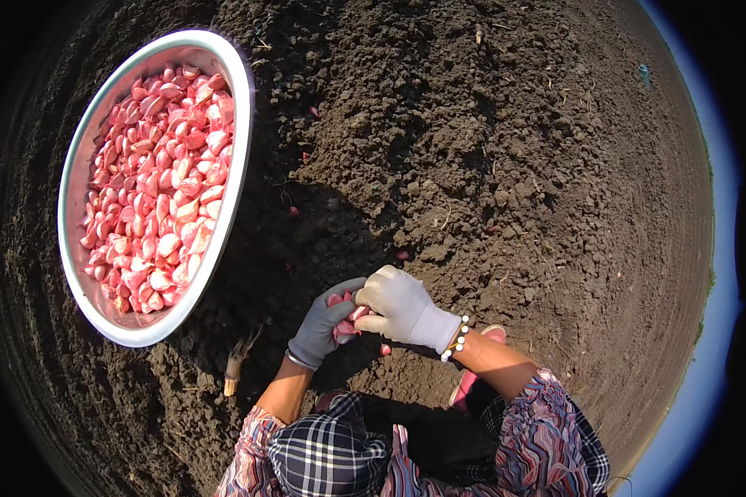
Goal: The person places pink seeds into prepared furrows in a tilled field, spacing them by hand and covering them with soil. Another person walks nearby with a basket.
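Several reddish garlic cloves [343, 329] lie in my left hand [319, 323], which wears a grey glove and is cupped around them. My right hand [398, 305], in a pale glove, meets it from the right, its thumb and fingers closed on a garlic clove [360, 312] at the edge of the handful. Below the hands a single clove [385, 350] rests on the soil. Another clove [402, 255] sits in the soil just beyond my right hand. To the left stands a metal basin [239, 186] heaped with red-tinted garlic cloves [155, 186].
Loose, clumpy soil [547, 205] spreads all around. More cloves dot the furrow, including one clove [293, 211] in shadow and another clove [491, 229] to the right. A dry stalk stub [232, 373] juts up below the basin. My pink shoe [466, 386] is by my right forearm.
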{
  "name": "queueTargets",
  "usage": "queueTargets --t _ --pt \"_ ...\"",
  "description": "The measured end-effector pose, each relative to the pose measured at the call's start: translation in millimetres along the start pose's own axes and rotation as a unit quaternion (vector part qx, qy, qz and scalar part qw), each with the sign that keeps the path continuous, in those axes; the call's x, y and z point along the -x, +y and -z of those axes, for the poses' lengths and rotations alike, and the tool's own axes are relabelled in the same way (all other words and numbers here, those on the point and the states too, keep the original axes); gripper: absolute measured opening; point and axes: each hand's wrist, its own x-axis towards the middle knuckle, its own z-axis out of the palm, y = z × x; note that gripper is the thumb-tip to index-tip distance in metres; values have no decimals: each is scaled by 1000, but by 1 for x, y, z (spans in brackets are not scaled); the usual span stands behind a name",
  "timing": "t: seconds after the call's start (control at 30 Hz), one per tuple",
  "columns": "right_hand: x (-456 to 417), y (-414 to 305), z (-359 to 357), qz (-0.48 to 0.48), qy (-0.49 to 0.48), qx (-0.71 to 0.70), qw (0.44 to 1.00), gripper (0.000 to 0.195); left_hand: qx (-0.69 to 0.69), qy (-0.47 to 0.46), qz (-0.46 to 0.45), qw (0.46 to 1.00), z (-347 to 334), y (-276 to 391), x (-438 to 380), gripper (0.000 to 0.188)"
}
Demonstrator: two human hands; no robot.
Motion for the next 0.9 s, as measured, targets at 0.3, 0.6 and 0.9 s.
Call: queueTargets --t 0.3,0.6,0.9 --pt "-14 76 48 -182 162 135 960 11 208 -25 11 978 -30 -18 -54 39" --pt "-72 132 14 -165 -38 434 885 11 319 -132 -43 937 -22 -12 -60 44" --pt "-27 64 67 -154 -13 142 978 29 331 -94 -39 938 -22 -8 -45 37"
